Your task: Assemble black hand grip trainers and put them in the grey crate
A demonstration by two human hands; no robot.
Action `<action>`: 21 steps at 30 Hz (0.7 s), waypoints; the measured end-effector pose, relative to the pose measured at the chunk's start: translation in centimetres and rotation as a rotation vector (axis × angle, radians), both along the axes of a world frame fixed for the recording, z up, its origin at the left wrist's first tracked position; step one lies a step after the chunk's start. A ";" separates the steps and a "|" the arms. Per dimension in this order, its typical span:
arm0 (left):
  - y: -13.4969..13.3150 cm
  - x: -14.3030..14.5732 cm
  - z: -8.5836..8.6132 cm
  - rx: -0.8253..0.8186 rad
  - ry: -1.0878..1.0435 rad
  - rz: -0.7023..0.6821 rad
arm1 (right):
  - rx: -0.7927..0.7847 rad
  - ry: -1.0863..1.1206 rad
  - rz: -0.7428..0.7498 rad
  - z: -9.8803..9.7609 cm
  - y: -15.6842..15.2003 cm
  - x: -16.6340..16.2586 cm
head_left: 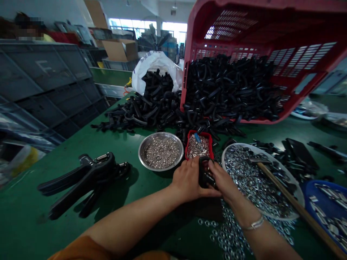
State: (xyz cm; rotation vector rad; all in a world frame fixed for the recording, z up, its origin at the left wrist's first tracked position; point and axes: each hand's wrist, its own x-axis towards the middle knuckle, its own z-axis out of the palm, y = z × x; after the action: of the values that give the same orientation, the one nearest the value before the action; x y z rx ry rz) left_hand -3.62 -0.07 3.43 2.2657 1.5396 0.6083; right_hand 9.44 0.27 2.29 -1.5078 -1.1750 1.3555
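Both my hands meet on a small black plastic part (204, 172) just in front of me on the green table (81, 144). My left hand (187, 180) wraps it from the left, thumb under it. My right hand (221, 180) pinches its right side, fingers closed; a bracelet (253, 224) is on that wrist. Directly beyond stands a small red tray (189, 136) of small metal pieces. A steel bowl (161, 151) of small silver parts sits to the left.
A tilted red crate (244, 21) spills black curved parts (227, 90) at the back. A white sack (155, 65) holds more. Right: a white dish of washers (257, 180), a hammer (292, 202) across it, a blue bowl (325, 202). Left: assembled black tools (81, 180).
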 end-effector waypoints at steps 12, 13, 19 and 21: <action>0.7 -1.4 -0.2 0.032 0.210 -0.243 | 0.536 -1.356 0.347 3.7 5.3 2.5; 0.8 -1.1 -0.4 0.047 0.229 -0.265 | 0.537 -1.439 0.427 4.0 6.4 2.2; 1.3 -0.9 -0.7 0.136 0.238 -0.360 | 0.413 -1.547 0.553 3.4 9.8 0.7; 1.9 -1.7 0.1 0.129 0.205 -0.360 | 0.396 -1.544 0.563 3.1 9.9 0.9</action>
State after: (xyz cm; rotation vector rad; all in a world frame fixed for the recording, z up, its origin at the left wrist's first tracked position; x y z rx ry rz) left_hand -5.37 1.87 3.53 2.6867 1.1546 0.3929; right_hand 10.36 10.21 5.40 -1.9106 -2.7067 -0.1184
